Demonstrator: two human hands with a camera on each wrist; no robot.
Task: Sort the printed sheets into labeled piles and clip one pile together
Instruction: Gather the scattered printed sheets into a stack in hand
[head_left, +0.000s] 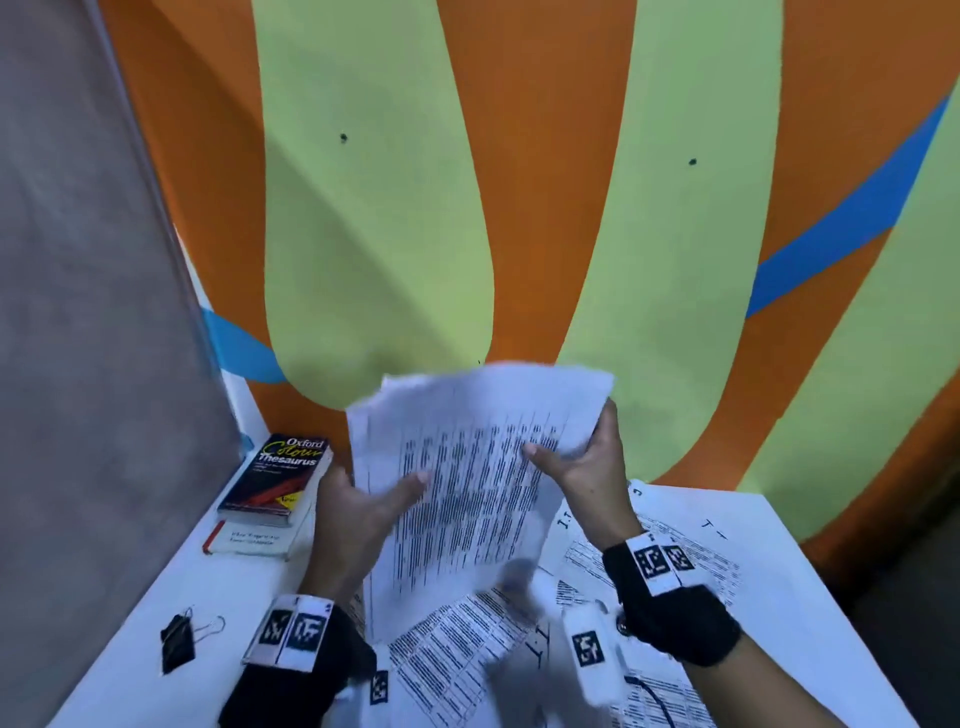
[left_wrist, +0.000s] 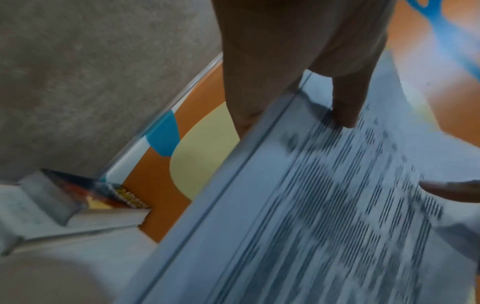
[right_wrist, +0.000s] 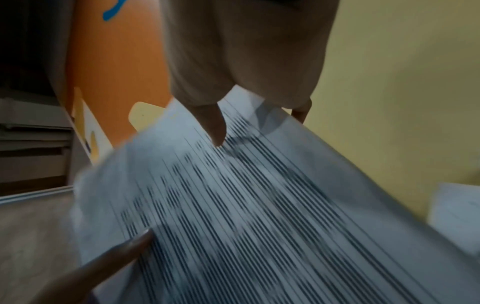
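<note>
A stack of printed sheets (head_left: 467, 467) covered in rows of dark text is held upright above the white table (head_left: 182, 597), blurred by motion. My left hand (head_left: 358, 499) grips its left edge, thumb on the front and fingers behind. My right hand (head_left: 582, 457) grips the right edge the same way. The wrist views show the stack of sheets (left_wrist: 324, 205) (right_wrist: 246, 205) close up, with a thumb pressed on the print in each. More printed sheets (head_left: 649, 566) lie spread on the table below. A black binder clip (head_left: 179, 642) lies at the front left.
Two books are stacked at the back left corner, the top one an Oxford Colour Thesaurus (head_left: 278, 475). A painted orange, green and blue wall (head_left: 519, 208) stands right behind the table. A grey partition (head_left: 78, 312) closes off the left side.
</note>
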